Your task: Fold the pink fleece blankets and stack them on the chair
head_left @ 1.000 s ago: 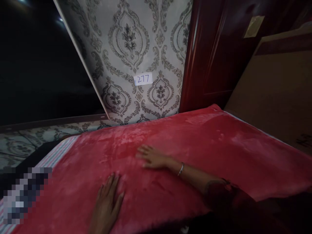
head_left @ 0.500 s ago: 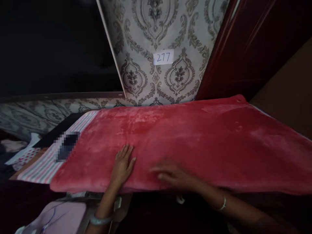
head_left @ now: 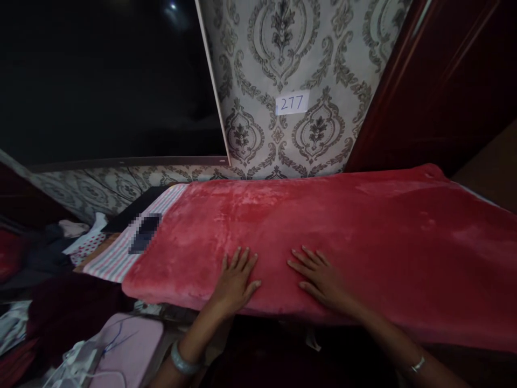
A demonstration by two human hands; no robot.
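A red plush blanket (head_left: pixel 363 231) covers most of the surface in front of me, spread nearly flat with a few lighter brushed patches. My left hand (head_left: pixel 234 283) lies on it near the front edge, fingers spread and palm down. To its right, my right hand (head_left: pixel 323 280) also rests flat on the blanket, its fingers apart. Neither hand holds anything. Beyond the blanket's left end shows a striped cloth (head_left: pixel 111 261), with a blurred-out dark rectangular item (head_left: pixel 144 234) lying at the border between the two.
A large dark screen (head_left: pixel 109 86) hangs behind at left. Patterned wallpaper carries a paper label (head_left: pixel 292 102) reading 277. A dark red cabinet (head_left: pixel 436 91) stands at right. Lower left are a pink stool-like surface (head_left: pixel 131 345), white cables (head_left: pixel 76 364) and piled clothes (head_left: pixel 72 310).
My right hand, blurred in motion before, now lies flat with fingers spread. My left hand remains open on the blanket. The view has shifted, so the surroundings appear farther right.
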